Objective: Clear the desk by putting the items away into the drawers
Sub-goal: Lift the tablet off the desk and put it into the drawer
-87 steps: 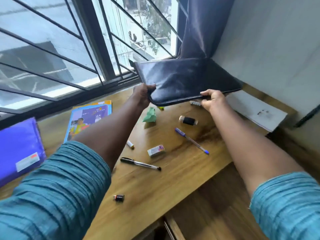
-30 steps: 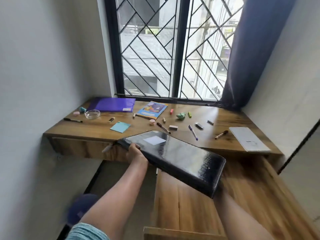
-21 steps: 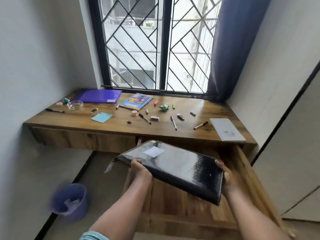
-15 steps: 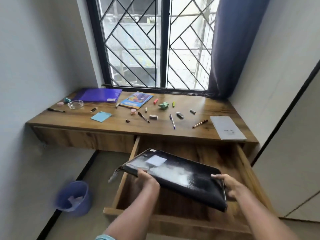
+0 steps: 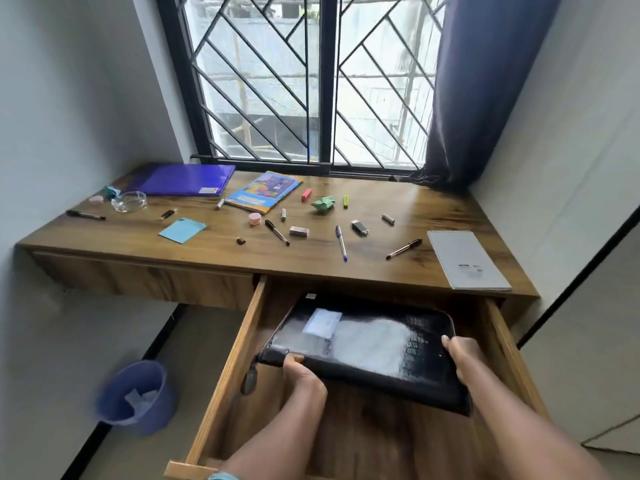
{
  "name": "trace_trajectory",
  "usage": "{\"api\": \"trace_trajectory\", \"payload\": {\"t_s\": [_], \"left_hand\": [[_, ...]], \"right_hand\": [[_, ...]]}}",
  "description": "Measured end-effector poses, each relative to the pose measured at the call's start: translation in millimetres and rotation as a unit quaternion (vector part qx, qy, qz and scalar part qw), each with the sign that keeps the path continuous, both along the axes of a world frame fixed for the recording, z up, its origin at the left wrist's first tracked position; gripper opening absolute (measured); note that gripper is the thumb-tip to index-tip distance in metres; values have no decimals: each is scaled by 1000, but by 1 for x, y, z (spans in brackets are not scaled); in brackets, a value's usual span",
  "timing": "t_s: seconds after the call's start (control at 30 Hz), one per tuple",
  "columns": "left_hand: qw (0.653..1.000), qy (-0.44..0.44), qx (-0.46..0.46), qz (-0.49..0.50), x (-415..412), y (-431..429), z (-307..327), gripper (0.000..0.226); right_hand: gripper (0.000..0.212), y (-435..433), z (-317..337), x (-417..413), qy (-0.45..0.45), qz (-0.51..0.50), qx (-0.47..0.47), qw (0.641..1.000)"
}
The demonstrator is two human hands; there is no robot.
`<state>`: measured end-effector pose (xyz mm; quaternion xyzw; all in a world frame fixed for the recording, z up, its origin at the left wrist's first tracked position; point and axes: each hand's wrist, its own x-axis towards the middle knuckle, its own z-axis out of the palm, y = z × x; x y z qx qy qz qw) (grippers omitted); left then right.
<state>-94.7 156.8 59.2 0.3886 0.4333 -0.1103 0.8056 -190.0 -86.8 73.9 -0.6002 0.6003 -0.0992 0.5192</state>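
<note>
Inside the open drawer point(image 5: 225, 368), which sits under the right half of the desk point(image 5: 398, 268), a glossy black zip case point(image 5: 374, 344) hangs tilted. Its far edge dips toward the drawer's back and its near edge is raised; whether the far edge touches the drawer floor I cannot tell. The left hand point(image 5: 303, 372) grips the near left corner with its fingers curled over the edge. The right hand point(image 5: 462, 355) clasps the right end, thumb on top. Holding it at opposite ends makes sense to me: the case is nearly as wide as the drawer, so it has to go in square between the walls (its zip pull dangles by the left wall). I see nothing else in the drawer, only bare wood toward the front. Above the drawer the desktop carries plenty to put away: a purple folder point(image 5: 183, 180) far to the left, a colourful book point(image 5: 263, 190), a spiral notepad point(image 5: 465, 259) over the drawer's right side, scattered pens point(image 5: 341, 242), and a glass dish point(image 5: 130, 201) that appears to hold nothing. On the floor left of the drawer, a blue bin point(image 5: 133, 396) holds crumpled paper.
</note>
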Motion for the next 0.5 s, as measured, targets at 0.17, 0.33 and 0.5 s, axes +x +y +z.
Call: {"api": "trace_trajectory", "payload": {"t_s": [0.17, 0.33, 0.5], "left_hand": [[996, 66, 44, 26, 22, -9, -24, 67], [987, 90, 123, 51, 40, -3, -42, 71], [986, 74, 147, 37, 53, 0, -66, 70]], "right_hand": [[25, -11, -23, 28, 21, 36, -73, 996], [19, -6, -38, 51, -4, 43, -77, 996], [24, -14, -47, 76, -27, 74, -65, 995]]}}
